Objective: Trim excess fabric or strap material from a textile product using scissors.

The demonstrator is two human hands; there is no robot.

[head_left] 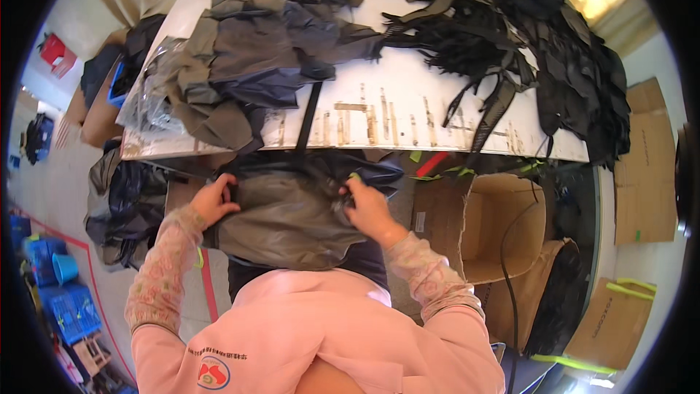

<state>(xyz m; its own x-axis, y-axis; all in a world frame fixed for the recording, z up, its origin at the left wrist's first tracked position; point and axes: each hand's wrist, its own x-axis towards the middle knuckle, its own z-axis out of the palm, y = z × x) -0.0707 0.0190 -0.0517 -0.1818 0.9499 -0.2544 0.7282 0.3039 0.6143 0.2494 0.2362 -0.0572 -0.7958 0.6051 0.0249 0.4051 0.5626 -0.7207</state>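
A dark grey, glossy fabric piece [284,219] lies across my lap, bunched below the table's front edge. Black fabric shows along its far side. My left hand [215,202] is closed on its left edge, thumb and fingers curled in. At the right edge my right hand [368,208] is closed too, its fingers bent over the dark cloth. A small shiny spot and a bit of yellow show at those fingers, too small to name. From the far side of the fabric a black strap [310,118] runs up onto the table.
The white table [408,109] bears a heap of grey fabric pieces [255,51] and piles of black straps [467,40]. An open cardboard box [503,226] stands under its right side, with a black cable [508,277] hanging past it. More dark fabric [127,204] hangs at left.
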